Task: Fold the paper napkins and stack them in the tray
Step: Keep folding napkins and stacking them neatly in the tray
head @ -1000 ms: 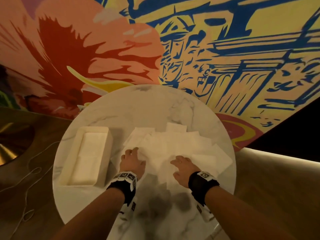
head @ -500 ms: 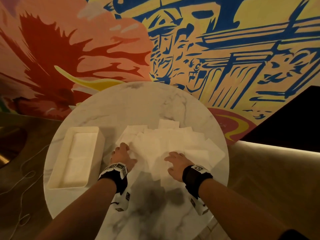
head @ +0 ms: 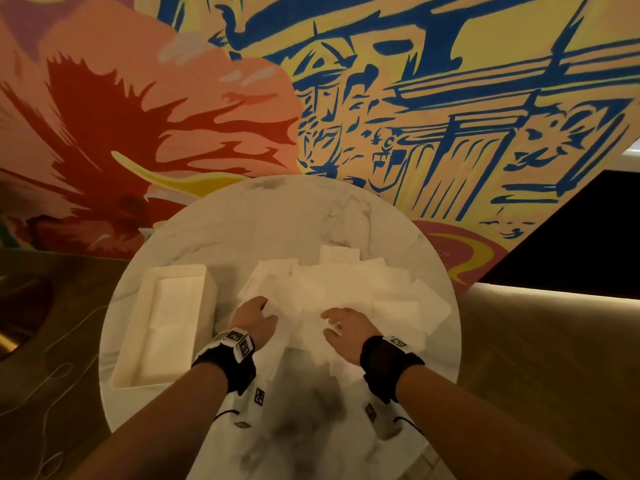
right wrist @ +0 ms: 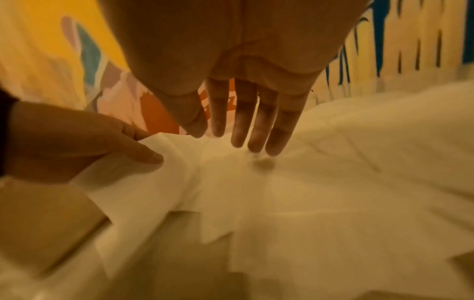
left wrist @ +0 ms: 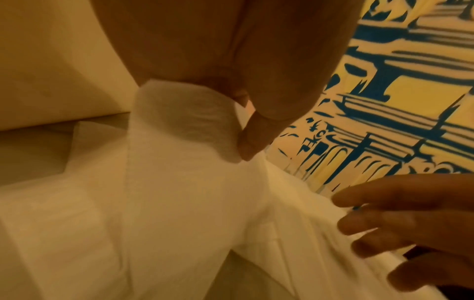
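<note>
Marble round table [head: 277,220] under a painted mural: we start on the next napkin.

Our left hand [head: 256,318] pinches the near-left corner of one sheet from the loose pile of napkins [head: 346,289], curling it over the fingers, probably to peel it free of its neighbours. Our right hand [head: 346,329] lies open, fingers [right wrist: 256,125] straight and spread, tips on the pile, we judge to pin the other sheets while that one lifts. At our left stands the tray [head: 145,306], just beside the pile so each finished piece travels little; folded napkins [head: 173,306] already lie flat inside it.
</note>
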The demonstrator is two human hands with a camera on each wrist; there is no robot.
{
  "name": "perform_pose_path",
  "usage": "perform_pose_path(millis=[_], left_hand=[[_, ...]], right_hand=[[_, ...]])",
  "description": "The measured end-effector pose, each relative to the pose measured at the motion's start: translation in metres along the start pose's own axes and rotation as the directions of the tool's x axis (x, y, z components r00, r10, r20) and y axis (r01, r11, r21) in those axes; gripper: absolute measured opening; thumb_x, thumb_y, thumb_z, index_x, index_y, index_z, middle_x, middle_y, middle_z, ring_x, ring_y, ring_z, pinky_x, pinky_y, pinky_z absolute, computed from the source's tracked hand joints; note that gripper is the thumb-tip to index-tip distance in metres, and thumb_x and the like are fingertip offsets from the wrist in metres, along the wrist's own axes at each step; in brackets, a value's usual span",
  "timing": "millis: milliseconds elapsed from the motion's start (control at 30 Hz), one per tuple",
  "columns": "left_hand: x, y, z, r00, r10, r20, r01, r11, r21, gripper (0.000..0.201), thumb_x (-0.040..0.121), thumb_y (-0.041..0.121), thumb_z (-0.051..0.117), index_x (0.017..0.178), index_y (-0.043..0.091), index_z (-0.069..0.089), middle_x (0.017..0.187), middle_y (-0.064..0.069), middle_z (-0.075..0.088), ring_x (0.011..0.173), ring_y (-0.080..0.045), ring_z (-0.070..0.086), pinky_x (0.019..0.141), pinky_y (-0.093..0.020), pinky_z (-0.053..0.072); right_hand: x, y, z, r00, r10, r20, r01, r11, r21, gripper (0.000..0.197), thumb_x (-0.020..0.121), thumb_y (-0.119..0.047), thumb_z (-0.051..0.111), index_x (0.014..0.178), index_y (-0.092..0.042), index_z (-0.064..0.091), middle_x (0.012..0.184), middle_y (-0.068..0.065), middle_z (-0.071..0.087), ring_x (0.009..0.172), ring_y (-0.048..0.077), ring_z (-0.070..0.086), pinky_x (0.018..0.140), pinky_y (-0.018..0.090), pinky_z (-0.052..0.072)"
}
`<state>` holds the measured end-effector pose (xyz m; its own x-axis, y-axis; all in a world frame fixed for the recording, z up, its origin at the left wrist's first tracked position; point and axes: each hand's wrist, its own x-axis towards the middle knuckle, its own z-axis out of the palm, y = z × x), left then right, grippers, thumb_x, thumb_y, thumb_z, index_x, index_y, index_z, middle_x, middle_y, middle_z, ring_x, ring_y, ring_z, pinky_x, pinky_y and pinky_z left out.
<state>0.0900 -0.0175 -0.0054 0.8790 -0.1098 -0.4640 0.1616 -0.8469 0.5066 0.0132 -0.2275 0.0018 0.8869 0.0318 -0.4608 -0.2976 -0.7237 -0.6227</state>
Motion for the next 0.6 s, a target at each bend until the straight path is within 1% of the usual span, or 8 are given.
perform_pose_path(millis=[67,133,200,267,333,400,467,600], left_hand=[[-0.01,0.003,-0.007,0.996,0.077,-0.045,-0.08,0.994,-0.072,0.026,0.095,0.024,0.061,0.118,0.013,0.063,0.116,-0.005,0.066,0.111,-0.028,0.06,0.093,-0.033,0.047],[-0.021,0.006,-0.014,0.988,0.13,-0.078,-0.141,0.978,-0.151,0.015,0.094,0.024,0.061,0.105,0.015,0.066,0.102,0.001,0.067,0.098,-0.023,0.063,0.085,-0.033,0.048],[-0.032,0.009,-0.022,0.98,0.175,-0.098,-0.193,0.955,-0.225,0.013,0.095,0.025,0.061,0.104,0.017,0.065,0.099,0.005,0.067,0.094,-0.018,0.062,0.081,-0.031,0.048],[-0.042,0.01,-0.031,0.968,0.216,-0.129,-0.243,0.935,-0.259,0.015,0.095,0.026,0.063,0.107,0.017,0.064,0.101,0.007,0.067,0.094,-0.013,0.062,0.08,-0.026,0.046],[-0.05,0.009,-0.04,0.959,0.23,-0.168,-0.271,0.92,-0.283,0.014,0.094,0.025,0.065,0.106,0.021,0.059,0.098,0.011,0.065,0.087,-0.004,0.06,0.073,-0.014,0.045],[-0.057,0.004,-0.046,0.96,0.193,-0.204,-0.25,0.917,-0.31,0.016,0.093,0.025,0.067,0.103,0.023,0.054,0.084,0.015,0.059,0.073,0.003,0.053,0.058,-0.006,0.039],[-0.061,-0.003,-0.05,0.955,0.141,-0.26,-0.229,0.91,-0.347,0.024,0.091,0.027,0.07,0.097,0.019,0.048,0.072,0.01,0.053,0.063,-0.005,0.05,0.053,-0.01,0.037],[-0.065,-0.013,-0.066,0.94,0.069,-0.335,-0.212,0.887,-0.41,0.031,0.087,0.032,0.074,0.107,0.034,0.05,0.086,0.003,0.067,0.077,-0.012,0.063,0.065,-0.02,0.042]], right_hand=[[0.002,-0.012,0.005,0.999,0.046,-0.009,-0.043,0.975,0.22,0.042,0.096,-0.036,0.058,0.137,-0.03,0.048,0.126,0.001,0.059,0.102,0.016,0.057,0.093,0.025,0.046],[0.005,-0.025,0.01,0.998,0.059,0.003,-0.056,0.937,0.345,0.053,0.093,-0.045,0.06,0.14,-0.035,0.04,0.123,0.002,0.059,0.103,0.018,0.058,0.092,0.027,0.046],[0.01,-0.037,0.015,0.998,0.054,0.012,-0.053,0.887,0.459,0.056,0.091,-0.047,0.063,0.139,-0.037,0.037,0.12,0.006,0.06,0.105,0.022,0.061,0.096,0.036,0.051],[0.014,-0.049,0.017,0.999,0.022,-0.03,-0.002,0.839,0.545,0.044,0.092,-0.037,0.065,0.13,-0.032,0.044,0.114,0.012,0.062,0.099,0.024,0.063,0.09,0.036,0.055],[0.015,-0.061,0.013,0.993,-0.019,-0.121,0.086,0.812,0.577,0.031,0.092,-0.024,0.066,0.12,-0.025,0.052,0.102,0.011,0.065,0.087,0.022,0.063,0.074,0.027,0.054],[0.015,-0.07,0.008,0.977,-0.062,-0.203,0.167,0.815,0.555,0.021,0.091,-0.018,0.068,0.109,-0.023,0.059,0.086,0.003,0.062,0.077,0.018,0.058,0.068,0.021,0.048],[0.015,-0.077,0.004,0.964,-0.095,-0.247,0.21,0.841,0.498,0.013,0.09,-0.016,0.069,0.101,-0.022,0.065,0.079,0.0,0.056,0.073,0.016,0.052,0.065,0.013,0.045],[0.016,-0.088,0.0,0.95,-0.156,-0.27,0.261,0.87,0.419,0.006,0.09,-0.02,0.068,0.095,-0.024,0.068,0.064,-0.013,0.049,0.063,0.012,0.045,0.062,0.014,0.041]])
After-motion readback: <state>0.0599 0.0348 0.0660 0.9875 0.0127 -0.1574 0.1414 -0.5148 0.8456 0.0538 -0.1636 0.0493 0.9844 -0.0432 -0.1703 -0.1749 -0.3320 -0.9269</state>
